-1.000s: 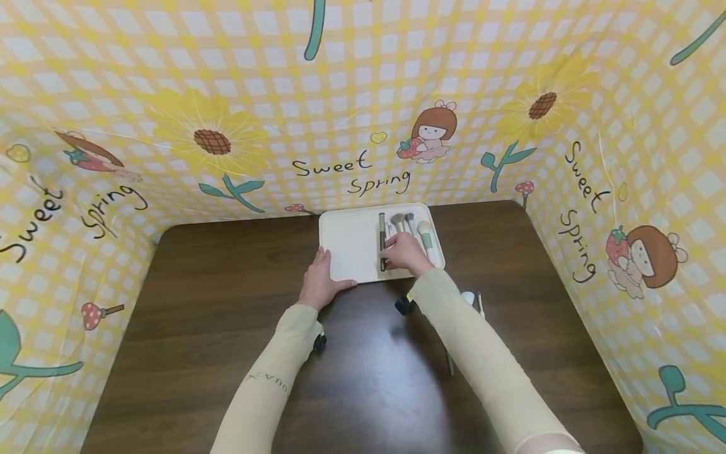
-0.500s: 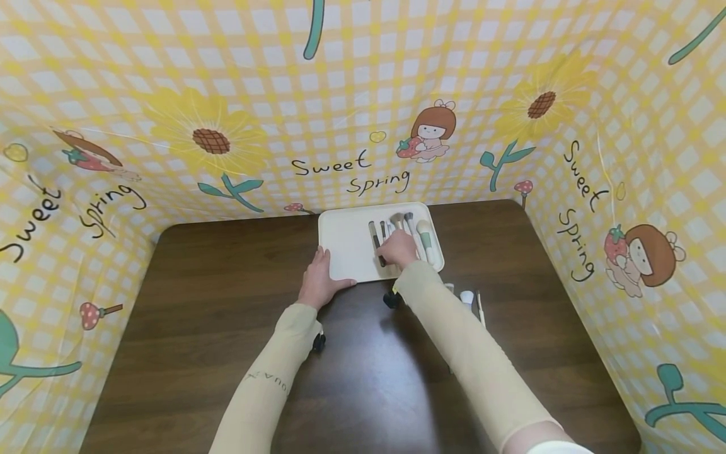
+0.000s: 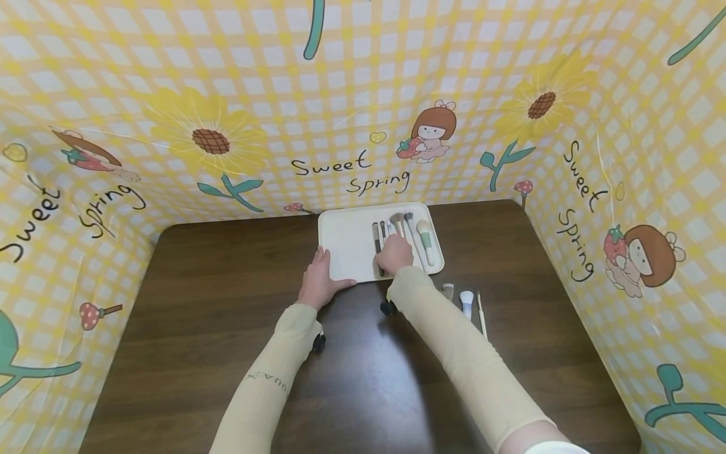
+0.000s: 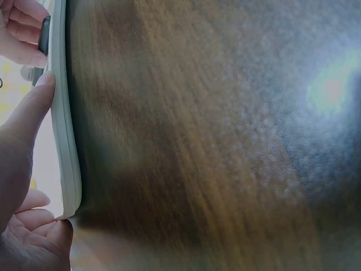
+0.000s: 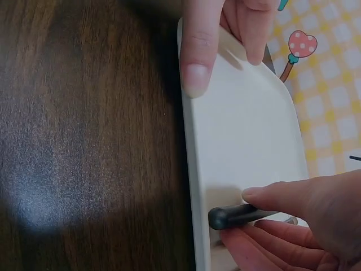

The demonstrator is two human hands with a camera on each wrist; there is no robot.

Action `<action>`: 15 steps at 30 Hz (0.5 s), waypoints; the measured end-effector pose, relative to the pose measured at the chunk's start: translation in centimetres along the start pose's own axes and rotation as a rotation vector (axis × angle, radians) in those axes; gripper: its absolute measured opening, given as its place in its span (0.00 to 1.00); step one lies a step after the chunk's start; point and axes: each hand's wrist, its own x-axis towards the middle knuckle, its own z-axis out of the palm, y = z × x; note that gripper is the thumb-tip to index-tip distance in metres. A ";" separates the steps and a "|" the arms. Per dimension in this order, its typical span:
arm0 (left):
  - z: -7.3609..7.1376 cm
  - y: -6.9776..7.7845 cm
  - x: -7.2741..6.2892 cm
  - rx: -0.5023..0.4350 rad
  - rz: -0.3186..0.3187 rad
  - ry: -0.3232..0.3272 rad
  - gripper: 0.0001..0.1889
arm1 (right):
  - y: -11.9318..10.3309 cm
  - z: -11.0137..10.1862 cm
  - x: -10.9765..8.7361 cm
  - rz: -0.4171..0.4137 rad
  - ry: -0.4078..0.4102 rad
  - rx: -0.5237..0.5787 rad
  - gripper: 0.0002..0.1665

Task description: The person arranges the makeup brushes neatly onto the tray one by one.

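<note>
right hand (image 3: 395,253) pinching brush (image 5: 238,215), left hand (image 3: 319,280) touching tray (image 3: 350,234)

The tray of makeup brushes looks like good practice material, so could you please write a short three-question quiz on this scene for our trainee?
1. What does the right hand pinch? A) a spoon; B) the black-handled brush; C) a cup
2. True or false: the green-and-white brush lies inside the white tray.
3. Fill in: in the head view, the left hand rests at the white tray's near ____ corner.

Key: 1. B; 2. True; 3. left
</note>
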 end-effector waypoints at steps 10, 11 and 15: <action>0.1 -0.1 0.0 -0.007 -0.007 -0.006 0.61 | -0.7 -0.4 -0.6 -0.002 0.010 -0.031 0.11; 0.1 -0.2 0.0 -0.007 -0.005 -0.004 0.61 | -0.8 -0.4 -0.6 -0.003 0.010 -0.033 0.11; 0.1 -0.2 0.0 -0.011 -0.001 -0.001 0.61 | -0.8 -0.4 -0.4 -0.008 0.014 -0.042 0.11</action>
